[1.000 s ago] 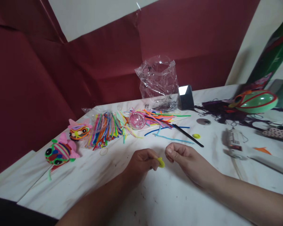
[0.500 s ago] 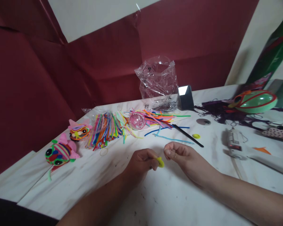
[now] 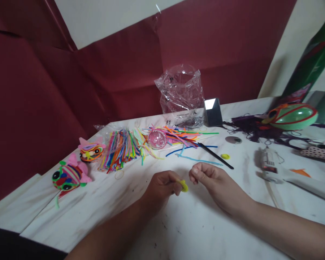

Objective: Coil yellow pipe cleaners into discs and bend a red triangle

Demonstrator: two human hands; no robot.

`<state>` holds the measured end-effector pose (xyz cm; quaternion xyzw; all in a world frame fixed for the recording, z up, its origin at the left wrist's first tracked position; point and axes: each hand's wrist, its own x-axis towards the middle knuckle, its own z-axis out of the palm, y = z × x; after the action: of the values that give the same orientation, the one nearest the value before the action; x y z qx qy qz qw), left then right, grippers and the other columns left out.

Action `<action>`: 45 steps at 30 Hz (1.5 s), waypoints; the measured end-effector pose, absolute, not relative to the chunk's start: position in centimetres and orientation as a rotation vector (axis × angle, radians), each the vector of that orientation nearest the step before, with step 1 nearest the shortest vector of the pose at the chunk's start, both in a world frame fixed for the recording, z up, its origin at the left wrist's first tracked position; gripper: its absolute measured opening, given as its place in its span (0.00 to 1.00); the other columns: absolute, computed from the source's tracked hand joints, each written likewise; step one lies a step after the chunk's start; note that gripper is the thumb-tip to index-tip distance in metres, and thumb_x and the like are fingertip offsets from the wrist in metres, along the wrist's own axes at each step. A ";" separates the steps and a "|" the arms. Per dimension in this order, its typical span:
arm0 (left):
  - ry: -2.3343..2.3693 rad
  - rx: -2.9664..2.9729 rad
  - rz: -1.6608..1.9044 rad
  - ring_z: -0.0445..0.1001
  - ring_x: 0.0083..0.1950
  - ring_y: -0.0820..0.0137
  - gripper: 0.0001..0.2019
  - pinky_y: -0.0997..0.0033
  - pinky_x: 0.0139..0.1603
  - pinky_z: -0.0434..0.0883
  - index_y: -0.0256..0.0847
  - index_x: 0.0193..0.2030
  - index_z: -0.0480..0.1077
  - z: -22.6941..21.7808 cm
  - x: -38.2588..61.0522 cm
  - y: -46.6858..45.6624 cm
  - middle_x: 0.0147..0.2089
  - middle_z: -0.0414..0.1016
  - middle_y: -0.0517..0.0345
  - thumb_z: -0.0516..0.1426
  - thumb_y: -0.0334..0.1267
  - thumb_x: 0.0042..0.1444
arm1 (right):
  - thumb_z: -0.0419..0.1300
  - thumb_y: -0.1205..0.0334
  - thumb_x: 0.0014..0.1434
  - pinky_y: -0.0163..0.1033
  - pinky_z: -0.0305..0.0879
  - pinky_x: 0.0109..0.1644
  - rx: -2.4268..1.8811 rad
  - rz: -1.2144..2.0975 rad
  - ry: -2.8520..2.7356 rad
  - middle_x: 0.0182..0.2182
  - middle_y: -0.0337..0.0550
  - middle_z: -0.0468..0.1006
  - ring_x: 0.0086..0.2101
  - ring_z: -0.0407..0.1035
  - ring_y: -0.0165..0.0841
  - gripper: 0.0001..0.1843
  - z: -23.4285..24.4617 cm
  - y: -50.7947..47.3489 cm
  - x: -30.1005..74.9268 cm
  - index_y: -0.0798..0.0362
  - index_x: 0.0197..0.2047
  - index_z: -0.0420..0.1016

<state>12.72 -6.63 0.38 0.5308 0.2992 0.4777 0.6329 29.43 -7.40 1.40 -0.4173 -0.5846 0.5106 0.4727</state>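
Observation:
My left hand (image 3: pixel 164 186) pinches a small yellow coil of pipe cleaner (image 3: pixel 184 185) between thumb and fingers, just above the white table. To its right, a short gap away, my right hand (image 3: pixel 206 175) has its thumb and fingertips pressed together; whether anything is between them I cannot make out. A second yellow coil (image 3: pixel 225 156) lies on the table beyond my right hand. Near it are a black pipe cleaner strip (image 3: pixel 216 156) and a light blue pipe cleaner (image 3: pixel 200 159).
Bundled pipe cleaners (image 3: pixel 121 150) and a clear plastic ball (image 3: pixel 157 139) lie behind my hands. Two fish figures (image 3: pixel 67 176) sit at left. A glue gun (image 3: pixel 271 166), a green balloon-like figure (image 3: pixel 296 116), a phone-like slab (image 3: pixel 213 112) and a clear bag (image 3: pixel 181 94) stand right and back.
My right hand's fingertips have shifted very slightly away from the yellow coil. My left hand still holds the coil in nearly the same place.

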 end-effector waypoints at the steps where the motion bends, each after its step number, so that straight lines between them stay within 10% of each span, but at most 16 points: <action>1: 0.684 1.217 1.093 0.64 0.25 0.74 0.04 0.74 0.27 0.57 0.35 0.17 0.68 0.4 12.7 -6.6 0.21 0.70 0.58 0.59 0.25 0.37 | 0.51 0.48 0.56 0.35 0.54 0.34 -1.018 1.234 -1.455 0.23 0.37 0.64 0.27 0.58 0.29 0.18 1.5 -7.4 29.4 0.53 0.24 0.65; 45: 0.667 1.269 1.084 0.60 0.23 0.77 0.06 0.74 0.26 0.55 0.34 0.21 0.69 -0.2 12.3 -6.7 0.20 0.66 0.60 0.61 0.33 0.42 | 0.51 0.48 0.55 0.36 0.55 0.34 -1.101 1.232 -1.555 0.24 0.37 0.65 0.29 0.59 0.31 0.17 1.1 -7.6 29.4 0.53 0.25 0.66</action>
<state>12.34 -6.66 -0.19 0.5525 0.2906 0.4720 0.6225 29.41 -7.57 1.13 -0.4397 -0.6211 0.4923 0.4226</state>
